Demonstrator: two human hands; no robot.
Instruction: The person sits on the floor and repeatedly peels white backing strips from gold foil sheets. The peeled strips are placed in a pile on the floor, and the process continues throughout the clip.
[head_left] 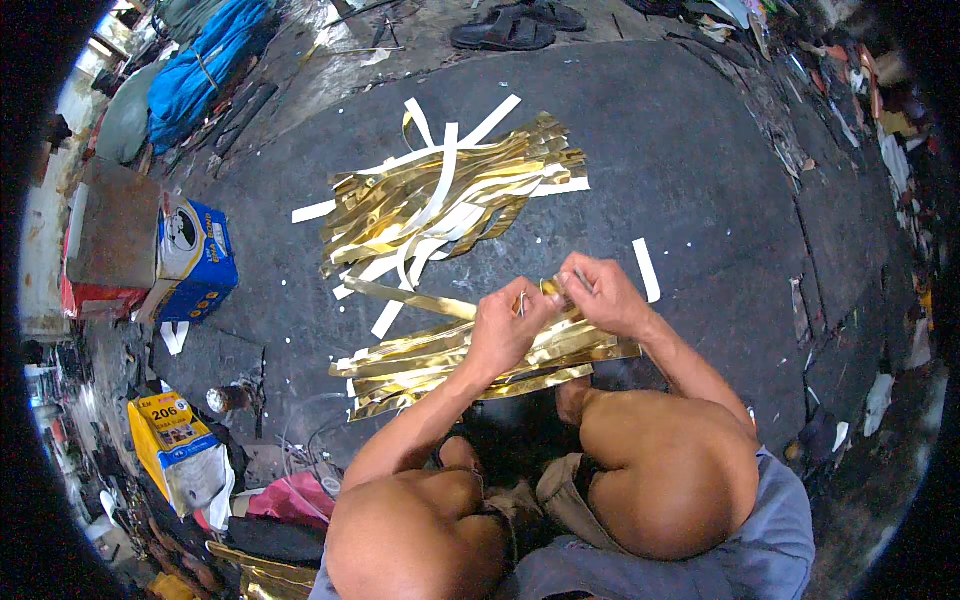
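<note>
My left hand is closed on a shiny gold strip, whose tail runs out to the left. A small metal thing shows at its fingers, too small to name. Close beside it, my right hand pinches the strip's other part, a short bit of gold showing between the hands. Under both hands lies a row of flat gold strips, side by side. Farther off is a loose heap of gold strips with white backs, tangled and curling. A short white strip lies to the right of my right hand.
The strips lie on a dark mat. At the left stand a blue and white box and a yellow and blue package, with a small jar nearby. Black sandals and a blue cloth bundle lie at the back.
</note>
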